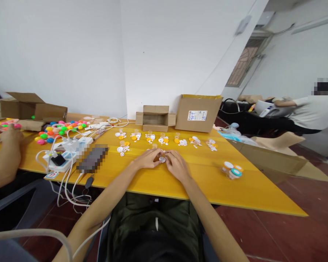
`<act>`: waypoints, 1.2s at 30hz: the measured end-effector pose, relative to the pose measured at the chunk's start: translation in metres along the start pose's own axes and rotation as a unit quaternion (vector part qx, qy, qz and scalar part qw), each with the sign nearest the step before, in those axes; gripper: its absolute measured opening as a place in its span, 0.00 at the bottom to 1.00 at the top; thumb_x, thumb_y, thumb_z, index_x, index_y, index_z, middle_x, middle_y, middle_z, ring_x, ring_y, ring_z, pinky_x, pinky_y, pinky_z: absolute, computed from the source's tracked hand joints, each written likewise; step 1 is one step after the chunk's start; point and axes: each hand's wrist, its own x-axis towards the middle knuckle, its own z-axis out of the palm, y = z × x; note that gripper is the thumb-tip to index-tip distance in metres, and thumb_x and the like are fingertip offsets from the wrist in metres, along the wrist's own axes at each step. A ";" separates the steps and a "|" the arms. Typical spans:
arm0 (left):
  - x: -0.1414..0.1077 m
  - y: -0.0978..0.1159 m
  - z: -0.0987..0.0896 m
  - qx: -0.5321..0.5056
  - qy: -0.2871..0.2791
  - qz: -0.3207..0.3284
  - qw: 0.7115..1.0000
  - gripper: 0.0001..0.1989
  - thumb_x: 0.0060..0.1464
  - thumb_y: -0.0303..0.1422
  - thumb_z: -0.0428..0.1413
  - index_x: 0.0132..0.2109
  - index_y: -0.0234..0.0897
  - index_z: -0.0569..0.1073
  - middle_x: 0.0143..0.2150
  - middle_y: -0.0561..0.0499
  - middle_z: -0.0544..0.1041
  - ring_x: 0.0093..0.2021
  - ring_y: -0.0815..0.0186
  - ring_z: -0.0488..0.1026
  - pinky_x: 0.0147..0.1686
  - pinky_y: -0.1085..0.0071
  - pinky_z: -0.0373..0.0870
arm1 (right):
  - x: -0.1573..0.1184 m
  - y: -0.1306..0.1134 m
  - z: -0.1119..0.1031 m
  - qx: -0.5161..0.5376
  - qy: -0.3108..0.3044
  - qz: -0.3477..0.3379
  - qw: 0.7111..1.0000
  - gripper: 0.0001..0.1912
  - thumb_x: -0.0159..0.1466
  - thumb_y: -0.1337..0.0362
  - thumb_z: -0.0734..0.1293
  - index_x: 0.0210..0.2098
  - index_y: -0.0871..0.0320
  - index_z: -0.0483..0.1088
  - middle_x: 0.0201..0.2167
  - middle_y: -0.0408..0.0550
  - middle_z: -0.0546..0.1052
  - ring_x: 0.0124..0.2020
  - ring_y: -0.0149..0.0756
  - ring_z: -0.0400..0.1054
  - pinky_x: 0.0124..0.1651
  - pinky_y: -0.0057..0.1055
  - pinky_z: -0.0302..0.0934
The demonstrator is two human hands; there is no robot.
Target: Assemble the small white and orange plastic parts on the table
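In the head view, the small clear round plastic piece (162,159) sits at the centre of the clock, just above the yellow wooden tabletop (207,185), with the left hand (150,159) on its nine o'clock side and the right hand (177,165) on its three o'clock side. The grip appears to be a fingertip hold shared by both hands; how firmly they press I cannot tell. Because the piece looks smooth and small, uneven pressure could pop it loose, and its round form might let it roll off the near edge at six o'clock. The loose white and orange plastic discs (120,149) lie in clusters from between nine and ten round past two, so a careless wrist could mix or scatter them. The clear plastic jars with white, orange and teal lids (236,172), just past three, could topple under a swinging right elbow. The thick white cable (38,231) crosses the left forearm (106,200) between seven and eight; snagging it could jerk that hand.
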 end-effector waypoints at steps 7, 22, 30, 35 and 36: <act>-0.001 0.000 -0.002 0.002 0.001 0.001 1.000 0.14 0.55 0.32 0.56 0.49 0.42 0.66 0.44 0.48 0.75 0.46 0.57 0.74 0.50 0.62 0.71 | 0.000 0.007 0.005 -0.012 0.018 0.010 1.000 0.13 0.65 0.72 0.60 0.38 0.51 0.73 0.42 0.50 0.77 0.44 0.44 0.71 0.48 0.40 0.68; 0.000 0.006 -0.007 0.047 0.010 0.002 0.999 0.10 0.55 0.30 0.53 0.45 0.41 0.65 0.43 0.48 0.75 0.46 0.57 0.73 0.50 0.61 0.71 | 0.003 0.006 0.011 -0.111 -0.030 -0.016 0.993 0.13 0.66 0.72 0.61 0.43 0.53 0.75 0.45 0.53 0.76 0.48 0.45 0.68 0.48 0.39 0.65; 0.000 0.004 -0.004 0.057 -0.007 0.008 0.998 0.09 0.54 0.31 0.54 0.43 0.42 0.65 0.39 0.50 0.74 0.42 0.59 0.72 0.47 0.63 0.70 | 0.013 0.010 0.015 -0.119 -0.039 -0.034 0.992 0.13 0.66 0.73 0.62 0.42 0.53 0.76 0.48 0.54 0.75 0.50 0.46 0.67 0.48 0.40 0.64; 0.001 0.002 -0.004 0.065 0.003 0.015 0.998 0.07 0.53 0.30 0.54 0.41 0.41 0.64 0.39 0.50 0.74 0.42 0.59 0.72 0.45 0.64 0.70 | 0.020 0.013 0.018 -0.117 -0.052 -0.057 0.990 0.13 0.65 0.74 0.63 0.40 0.54 0.77 0.49 0.54 0.75 0.50 0.46 0.67 0.49 0.40 0.63; 0.001 0.002 -0.004 0.066 0.005 0.014 0.998 0.07 0.53 0.30 0.54 0.40 0.41 0.64 0.38 0.50 0.74 0.42 0.59 0.72 0.45 0.64 0.69 | 0.022 0.014 0.018 -0.116 -0.055 -0.063 0.990 0.13 0.65 0.74 0.63 0.40 0.54 0.77 0.49 0.54 0.75 0.50 0.46 0.67 0.49 0.40 0.63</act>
